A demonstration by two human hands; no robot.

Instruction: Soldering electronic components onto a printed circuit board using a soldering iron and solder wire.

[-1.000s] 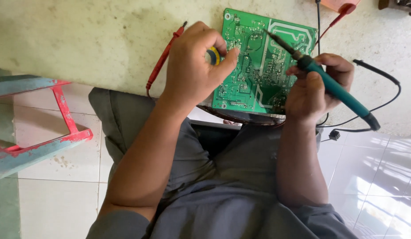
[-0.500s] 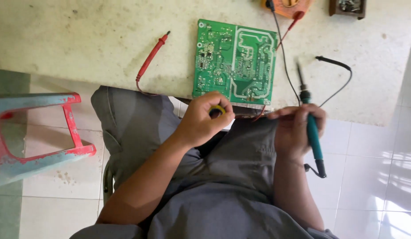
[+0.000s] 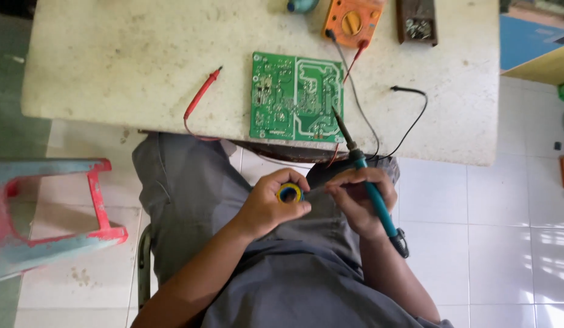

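a small round spool with a yellow rim and blue centre sits pinched in the left hand, over the lap just below the green rectangular circuit board. the right hand grips a teal-handled soldering iron, tip apparently touching the board's lower edge. a red probe lies left of the board, an orange multimeter above it.

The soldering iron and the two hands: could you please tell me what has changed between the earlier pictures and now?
Both hands drew back from the green circuit board to the lap. The left hand keeps the small yellow-and-blue spool; the right hand keeps the soldering iron, whose tip now reaches only the board's near edge. The board, red probe and orange multimeter stayed on the table.
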